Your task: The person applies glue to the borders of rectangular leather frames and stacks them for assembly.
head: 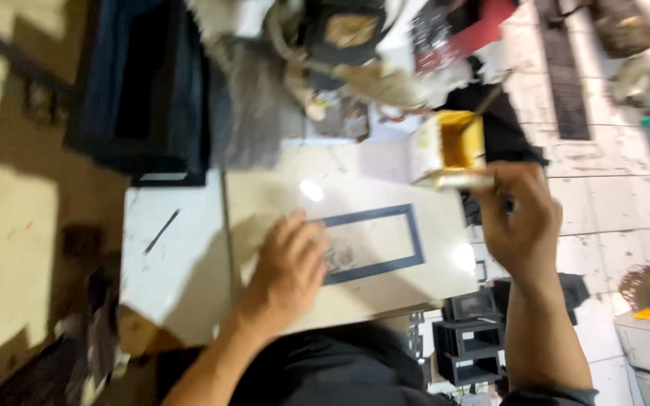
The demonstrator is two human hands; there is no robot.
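Observation:
My left hand lies flat on the left end of a thin dark blue rectangular frame, which rests on a pale glossy board. My right hand hovers at the board's right edge with its fingers closed around something small and dark that blur hides. Just above that hand stands an open white tub of yellow paste with a stick leaning out of it.
A white slab with a dark line lies left of the board. A dark blue box and grey cloth sit behind. Small black frames are stacked below the board's right. White tiled floor lies to the right.

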